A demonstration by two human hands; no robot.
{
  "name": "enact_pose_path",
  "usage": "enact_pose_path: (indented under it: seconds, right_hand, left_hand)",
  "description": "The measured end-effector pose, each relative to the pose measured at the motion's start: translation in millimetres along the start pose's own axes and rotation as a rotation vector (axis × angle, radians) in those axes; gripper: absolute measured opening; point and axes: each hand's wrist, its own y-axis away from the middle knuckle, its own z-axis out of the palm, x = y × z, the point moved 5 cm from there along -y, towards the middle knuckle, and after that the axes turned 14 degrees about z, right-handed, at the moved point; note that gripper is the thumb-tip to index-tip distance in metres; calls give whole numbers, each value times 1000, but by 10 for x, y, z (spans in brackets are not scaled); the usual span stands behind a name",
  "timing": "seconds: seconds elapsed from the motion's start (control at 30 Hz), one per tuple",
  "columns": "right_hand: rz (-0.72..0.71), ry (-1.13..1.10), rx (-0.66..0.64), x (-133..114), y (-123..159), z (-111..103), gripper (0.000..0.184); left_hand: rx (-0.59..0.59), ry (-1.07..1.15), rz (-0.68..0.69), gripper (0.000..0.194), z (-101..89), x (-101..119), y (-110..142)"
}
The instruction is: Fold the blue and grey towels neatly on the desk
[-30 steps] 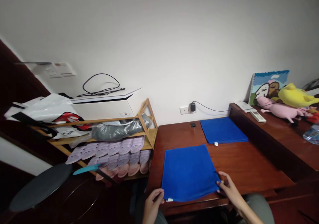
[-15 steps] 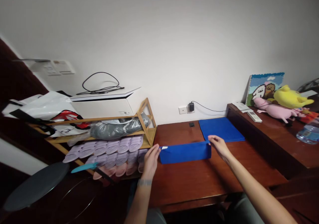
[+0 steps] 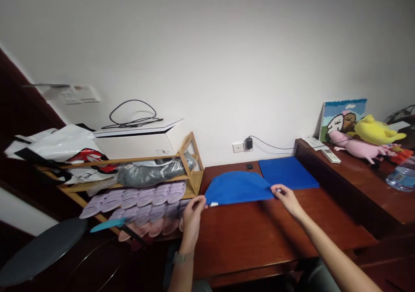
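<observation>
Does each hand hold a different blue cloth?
No: the left hand and the right hand pinch two corners of one blue cloth, while the other blue cloth lies on the table near the wall.

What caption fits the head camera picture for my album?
Left hand and right hand hold an arched blue cloth over a glossy brown wooden table.

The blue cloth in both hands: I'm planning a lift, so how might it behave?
Likely floppy: the blue cloth bows into an arch between the left hand and right hand. Probably light, as fingertip pinches at its near corners hold it.
</observation>
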Motion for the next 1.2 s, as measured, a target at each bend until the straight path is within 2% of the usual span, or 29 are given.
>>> enact_pose_path:
  seconds: [0.13, 0.2, 0.27, 0.43, 0.7, 0.8, 0.87, 0.93, 1.0, 1.1, 1.2]
  right_hand:
    - [172, 120, -28, 1062, 389, 25, 60]
    - [194, 193, -14, 1403, 523, 25, 58]
    - [170, 266, 5, 1575, 628, 13, 52]
    - [62, 374, -18, 1585, 868, -3, 34]
    - [1, 492, -136, 1518, 1271, -5, 24]
    - [-28, 569, -158, 1488, 1322, -36, 22]
    - [-57, 622, -132, 1430, 1239, -46, 25]
    - [-101, 659, -72, 1321, 1029, -11, 31]
    - [-146, 693, -6, 1174, 707, 101, 40]
    - [-176, 794, 46, 986, 136, 407, 52]
    - [-108, 972, 0, 1003, -323, 720, 60]
  left_hand:
    - [-203, -184, -177, 51, -176, -654, 783]
    - [-281, -291, -193, 49, -233, -838, 1028]
    - [-341, -396, -168, 45, -293, -912, 1168]
    - [-413, -528, -39, 36, -451, -849, 1323]
    - [-396, -604, -50, 28, -618, -801, 1618]
    - [-442, -688, -59, 24, -652, -785, 1667]
    - [-487, -751, -35, 23, -632, -747, 1645]
    - [-523, -783, 23, 25, -526, -676, 1565]
    - [-556, -778, 99, 29, -302, -589, 1435]
    - [-647, -714, 238, 33, 247, -487, 1216]
    - [-778, -657, 355, 38, 869, -507, 1079]
